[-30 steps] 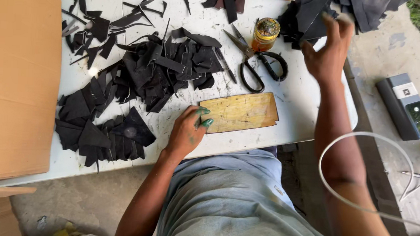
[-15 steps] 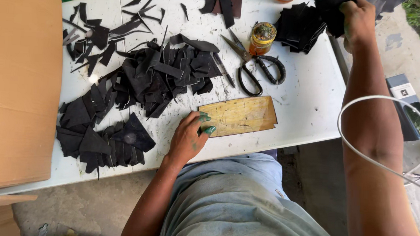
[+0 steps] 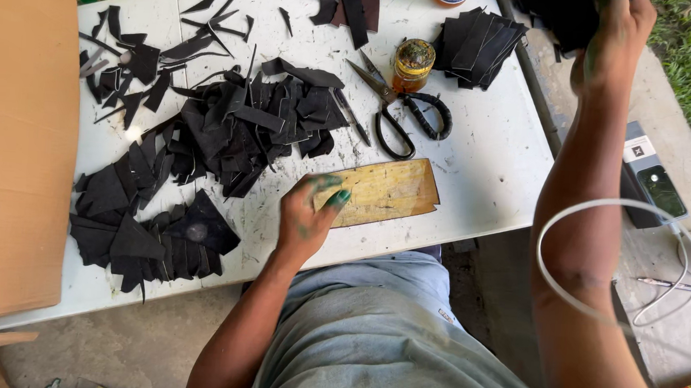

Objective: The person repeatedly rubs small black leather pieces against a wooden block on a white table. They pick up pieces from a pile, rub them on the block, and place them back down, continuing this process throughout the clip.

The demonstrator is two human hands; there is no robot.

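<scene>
My left hand (image 3: pixel 309 216), stained green at the fingertips, rests flat on the left end of a yellowish-brown board (image 3: pixel 390 191) near the front edge of the white table (image 3: pixel 491 167). My right hand (image 3: pixel 615 31) is stretched far out past the table's right corner, fingers closed in a heap of black material (image 3: pixel 560 15) at the top edge of view; the grip itself is partly cut off. Black-handled scissors (image 3: pixel 402 114) and a small amber jar (image 3: pixel 413 65) lie between the two hands. A stack of black cut pieces (image 3: pixel 475 42) sits by the jar.
Piles of black scraps (image 3: pixel 230 127) and stacked black pieces (image 3: pixel 147 238) cover the table's left and middle. A large cardboard sheet (image 3: pixel 17 134) lies at the left. A white cable (image 3: pixel 597 265) loops by my right arm; a grey box (image 3: pixel 650 177) sits on the ground.
My right hand has moved further up and to the right, from the black stack near the jar to the black heap beyond the table's corner. The left hand stayed on the board.
</scene>
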